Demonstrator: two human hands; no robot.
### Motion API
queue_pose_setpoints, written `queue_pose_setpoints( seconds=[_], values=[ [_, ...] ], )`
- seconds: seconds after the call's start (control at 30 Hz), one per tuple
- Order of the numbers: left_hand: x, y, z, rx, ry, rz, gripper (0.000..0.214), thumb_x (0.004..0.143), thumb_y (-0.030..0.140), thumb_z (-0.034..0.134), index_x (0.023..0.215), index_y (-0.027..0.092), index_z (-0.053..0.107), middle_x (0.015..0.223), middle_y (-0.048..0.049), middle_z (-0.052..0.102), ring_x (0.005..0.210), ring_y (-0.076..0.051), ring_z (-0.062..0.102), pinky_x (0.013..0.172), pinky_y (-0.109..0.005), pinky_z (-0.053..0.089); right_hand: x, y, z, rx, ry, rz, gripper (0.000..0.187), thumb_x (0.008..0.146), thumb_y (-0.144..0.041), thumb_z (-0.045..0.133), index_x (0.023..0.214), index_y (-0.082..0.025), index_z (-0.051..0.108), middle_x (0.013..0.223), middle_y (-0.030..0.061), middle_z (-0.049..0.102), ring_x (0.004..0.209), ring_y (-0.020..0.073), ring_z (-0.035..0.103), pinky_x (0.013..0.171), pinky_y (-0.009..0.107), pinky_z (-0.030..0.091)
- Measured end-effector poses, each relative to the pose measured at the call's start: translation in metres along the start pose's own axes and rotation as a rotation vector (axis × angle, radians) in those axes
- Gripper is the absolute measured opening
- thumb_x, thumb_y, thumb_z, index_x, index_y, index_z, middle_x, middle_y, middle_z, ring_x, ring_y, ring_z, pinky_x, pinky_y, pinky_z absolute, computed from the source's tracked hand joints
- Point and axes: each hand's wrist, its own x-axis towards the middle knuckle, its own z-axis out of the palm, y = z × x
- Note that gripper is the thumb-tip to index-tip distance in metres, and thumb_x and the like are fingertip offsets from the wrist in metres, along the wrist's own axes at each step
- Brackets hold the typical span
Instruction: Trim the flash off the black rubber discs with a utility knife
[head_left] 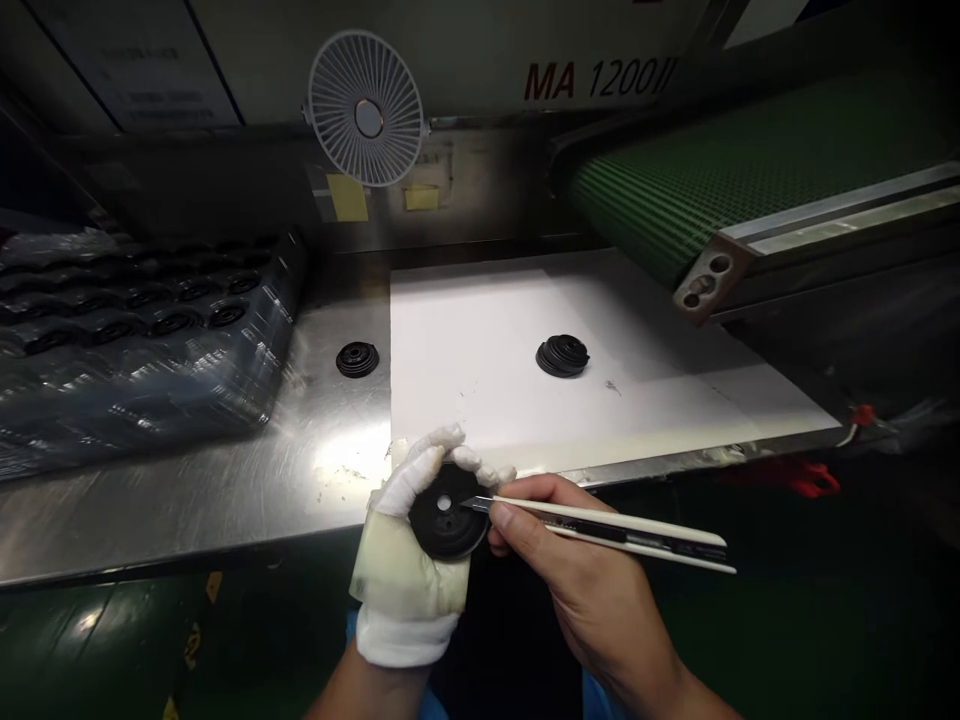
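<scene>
My left hand (409, 545), in a white glove, grips a round black part (450, 530) with a small hole at its centre. Between the thumb and fingers of my right hand (577, 560), which is bare, is a white utility knife (637, 530). Its short blade points left and lies over the face of the black part; whether it touches the surface I cannot tell. Beyond my hands, one ribbed black part (562, 356) sits on a white sheet (465, 330). Another ribbed black part (357, 359) rests on the metal tabletop (330, 450) to the left.
Stacked clear plastic trays (187, 370) with several black parts stand at the left. A green conveyor belt (750, 170) with a metal end bracket (712, 280) juts in from the right. At the back is a small white fan (367, 110). Something red (814, 478) hangs below the table edge.
</scene>
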Motion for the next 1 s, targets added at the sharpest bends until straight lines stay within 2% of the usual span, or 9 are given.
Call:
queue_pose_setpoints(
  seconds=[0.3, 1.0],
  values=[
    [0.0013, 0.0006, -0.0020, 0.083, 0.006, -0.009, 0.013, 0.080, 0.019, 0.059, 0.090, 0.014, 0.066, 0.075, -0.0037, 0.060, 0.072, -0.017, 0.060, 0.069, -0.030, 0.052, -0.0008, -0.0008, 0.0041, -0.040, 0.057, -0.027, 0.017, 0.087, -0.034, 0.068, 0.090, -0.018, 0.064, 0.075, 0.0024, 0.067, 0.070, 0.0167, 0.063, 0.068, 0.027, 0.051],
    [0.0051, -0.0016, -0.0071, 0.118, -0.011, -0.015, 0.011, 0.081, 0.018, 0.057, 0.088, 0.013, 0.065, 0.073, -0.0040, 0.061, 0.071, -0.014, 0.060, 0.068, -0.026, 0.051, 0.0013, 0.0063, 0.0046, -0.093, 0.085, -0.035, 0.012, 0.087, -0.029, 0.069, 0.085, -0.017, 0.064, 0.071, 0.0010, 0.068, 0.066, 0.0155, 0.064, 0.064, 0.024, 0.051]
  ],
)
